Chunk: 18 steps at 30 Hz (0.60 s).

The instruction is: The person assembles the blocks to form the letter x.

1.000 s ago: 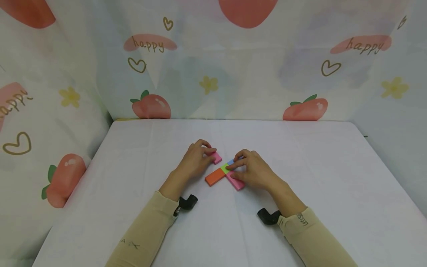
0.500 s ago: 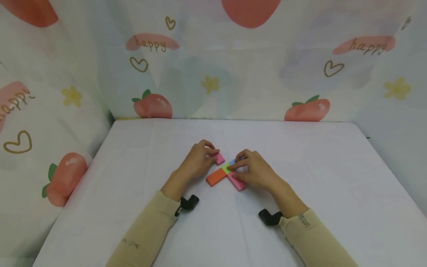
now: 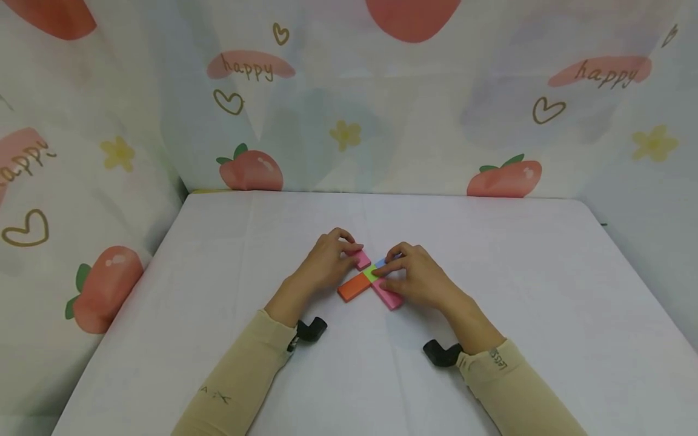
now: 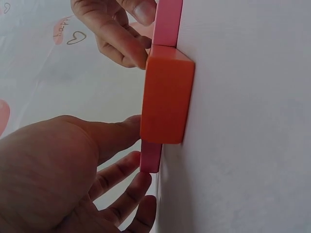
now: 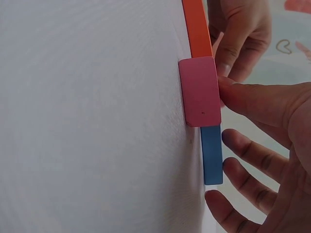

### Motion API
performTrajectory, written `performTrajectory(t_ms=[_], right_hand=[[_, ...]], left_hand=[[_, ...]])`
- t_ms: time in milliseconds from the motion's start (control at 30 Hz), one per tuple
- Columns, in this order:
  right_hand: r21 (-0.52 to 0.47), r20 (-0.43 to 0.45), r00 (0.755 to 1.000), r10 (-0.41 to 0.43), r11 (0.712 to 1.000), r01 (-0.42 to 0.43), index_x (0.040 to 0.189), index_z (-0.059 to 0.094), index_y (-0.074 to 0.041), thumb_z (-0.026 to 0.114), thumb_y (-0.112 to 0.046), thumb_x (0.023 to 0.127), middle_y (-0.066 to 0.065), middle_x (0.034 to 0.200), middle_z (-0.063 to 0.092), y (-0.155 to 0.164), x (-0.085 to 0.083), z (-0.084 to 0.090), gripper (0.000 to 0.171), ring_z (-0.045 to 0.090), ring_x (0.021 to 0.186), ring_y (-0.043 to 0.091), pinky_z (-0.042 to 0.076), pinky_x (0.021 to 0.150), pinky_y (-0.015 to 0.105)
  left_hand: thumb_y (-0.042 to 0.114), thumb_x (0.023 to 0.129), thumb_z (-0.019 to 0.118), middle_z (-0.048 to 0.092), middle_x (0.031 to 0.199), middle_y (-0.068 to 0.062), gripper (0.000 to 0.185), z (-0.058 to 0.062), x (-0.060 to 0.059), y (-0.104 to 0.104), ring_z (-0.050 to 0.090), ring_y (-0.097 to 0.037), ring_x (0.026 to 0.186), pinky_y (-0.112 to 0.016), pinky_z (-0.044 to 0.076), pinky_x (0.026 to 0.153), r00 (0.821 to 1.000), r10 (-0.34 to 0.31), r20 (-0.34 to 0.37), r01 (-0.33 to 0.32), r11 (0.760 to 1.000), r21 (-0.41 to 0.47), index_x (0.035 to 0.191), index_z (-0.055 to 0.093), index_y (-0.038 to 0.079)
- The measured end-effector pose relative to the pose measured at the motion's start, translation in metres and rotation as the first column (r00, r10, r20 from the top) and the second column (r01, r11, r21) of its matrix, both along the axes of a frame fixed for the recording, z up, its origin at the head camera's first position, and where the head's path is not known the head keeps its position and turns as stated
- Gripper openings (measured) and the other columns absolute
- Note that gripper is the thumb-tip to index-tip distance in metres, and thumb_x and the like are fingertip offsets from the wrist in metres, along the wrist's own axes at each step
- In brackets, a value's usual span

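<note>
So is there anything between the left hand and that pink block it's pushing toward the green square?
No. The left hand already touches the pink block, fingers on it. Nothing visible lies between that block and the green square; whether they already touch is hard to tell.

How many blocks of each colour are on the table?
Pink blocks: 2, far one and near one
Orange block: 1
Green block: 1
Blue block: 1
Total: 5

Bright, even, diffuse light; faint soft shadows; head view sharp; wrist close-ups slightly soft.
</note>
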State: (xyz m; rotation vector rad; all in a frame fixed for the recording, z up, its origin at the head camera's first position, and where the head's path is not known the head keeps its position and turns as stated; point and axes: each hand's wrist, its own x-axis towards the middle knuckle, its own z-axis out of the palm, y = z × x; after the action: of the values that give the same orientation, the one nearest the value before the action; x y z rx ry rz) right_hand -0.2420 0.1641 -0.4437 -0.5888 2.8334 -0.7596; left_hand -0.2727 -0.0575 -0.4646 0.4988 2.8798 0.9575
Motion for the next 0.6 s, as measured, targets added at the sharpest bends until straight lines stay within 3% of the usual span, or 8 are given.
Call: performTrajectory(t_ms=[267, 600], right_hand=[[-0.004, 0.017, 1.0, 0.001, 1.0, -0.001, 0.103, 0.077, -0.032, 0.076, -0.033, 0.083, -0.005, 0.12, 0.055, 0.0013, 0.0018, -0.0047, 0.021, 0.044, 0.116, 0.023, 0.044, 0.089, 0.042], [-0.007, -0.017, 1.0, 0.01, 1.0, -0.01, 0.104, 0.076, -0.034, 0.077, -0.032, 0.082, -0.005, 0.119, 0.055, 0.0012, 0.0014, -0.0016, 0.022, 0.044, 0.115, 0.022, 0.043, 0.089, 0.04]], left_hand=[[0.031, 0.095, 0.061, 0.048, 0.129, 0.009, 0.033, -0.0037, 0.005, 0.0039, 0.041, -0.018, 0.122, -0.035, 0.043, 0.097, 0.999, -0.013, 0.046, 0.012, 1.0, 0.008, 0.127, 0.065, 0.027], [0.032, 0.094, 0.062, 0.05, 0.128, 0.007, 0.033, 0.0, 0.0031, 0.0032, 0.044, -0.021, 0.12, -0.036, 0.042, 0.097, 0.999, -0.039, -0.023, 0.038, 0.999, -0.028, 0.126, 0.066, 0.026]])
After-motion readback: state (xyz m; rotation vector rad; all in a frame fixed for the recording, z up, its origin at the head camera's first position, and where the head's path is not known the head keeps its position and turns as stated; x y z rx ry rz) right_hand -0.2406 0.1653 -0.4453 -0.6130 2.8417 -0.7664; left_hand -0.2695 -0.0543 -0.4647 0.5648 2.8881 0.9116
